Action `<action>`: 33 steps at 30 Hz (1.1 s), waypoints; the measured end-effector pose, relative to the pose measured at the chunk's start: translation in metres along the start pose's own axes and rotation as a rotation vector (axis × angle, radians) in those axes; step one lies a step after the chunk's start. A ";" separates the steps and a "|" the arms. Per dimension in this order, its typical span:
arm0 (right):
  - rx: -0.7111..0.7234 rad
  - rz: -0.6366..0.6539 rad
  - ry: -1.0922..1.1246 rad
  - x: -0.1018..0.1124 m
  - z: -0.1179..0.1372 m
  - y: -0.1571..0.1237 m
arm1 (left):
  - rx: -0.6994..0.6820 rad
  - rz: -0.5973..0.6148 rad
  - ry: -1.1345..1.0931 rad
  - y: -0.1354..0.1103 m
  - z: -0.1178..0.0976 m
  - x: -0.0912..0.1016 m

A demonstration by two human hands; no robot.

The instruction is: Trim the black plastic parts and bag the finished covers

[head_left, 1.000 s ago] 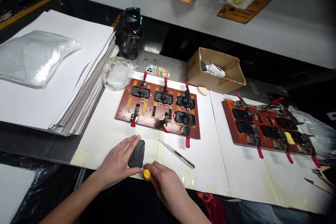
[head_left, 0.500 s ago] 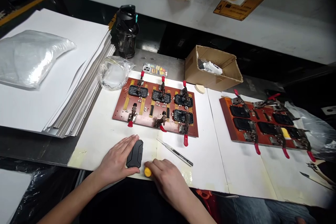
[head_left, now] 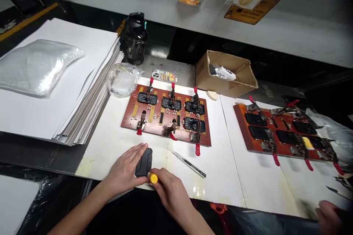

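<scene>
On the white-covered bench my left hand (head_left: 124, 169) steadies a flat black plastic cover (head_left: 144, 162), fingers along its left side and thumb by its lower edge. My right hand (head_left: 171, 189) is closed round a short tool with a round yellow end (head_left: 153, 178), held at the cover's lower right corner. The tool's working part is hidden, and whether it touches the cover I cannot tell. Right of the cover lies a slim craft knife (head_left: 188, 163). Beyond both hands is a reddish-brown fixture board (head_left: 154, 127) with red-tipped toggle clamps and several black plastic parts.
A second clamp fixture (head_left: 242, 132) sits to the right, with a co-worker's blurred hand (head_left: 329, 214) below it. At the back stand a cardboard box (head_left: 226, 85), a phone (head_left: 164, 76) and a dark bottle (head_left: 135, 42). Stacked white sheets (head_left: 91, 69) rise at left.
My right hand has brought the yellow-ended tool left, up to the cover's lower corner. A co-worker's hand has appeared at lower right. The whole view has shifted slightly.
</scene>
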State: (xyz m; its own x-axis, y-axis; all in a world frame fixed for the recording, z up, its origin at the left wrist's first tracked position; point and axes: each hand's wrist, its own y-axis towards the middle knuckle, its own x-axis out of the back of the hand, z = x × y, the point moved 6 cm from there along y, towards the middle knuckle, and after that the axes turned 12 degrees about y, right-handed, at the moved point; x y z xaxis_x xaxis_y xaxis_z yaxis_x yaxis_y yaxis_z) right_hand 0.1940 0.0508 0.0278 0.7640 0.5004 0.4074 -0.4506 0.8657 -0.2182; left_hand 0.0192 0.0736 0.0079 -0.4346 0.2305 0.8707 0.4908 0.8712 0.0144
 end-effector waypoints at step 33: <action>-0.891 -0.688 0.092 0.053 -0.236 -0.221 | 0.925 0.062 0.249 -0.031 0.045 0.076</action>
State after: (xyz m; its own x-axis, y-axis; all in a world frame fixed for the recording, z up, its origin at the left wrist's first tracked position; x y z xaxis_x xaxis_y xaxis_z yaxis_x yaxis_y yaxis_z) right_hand 0.4435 -0.1096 -0.1118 0.7704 -0.1202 0.6262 0.5410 0.6430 -0.5421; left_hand -0.0630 0.0838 0.0518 -0.2029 0.2821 0.9377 -0.3295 0.8821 -0.3367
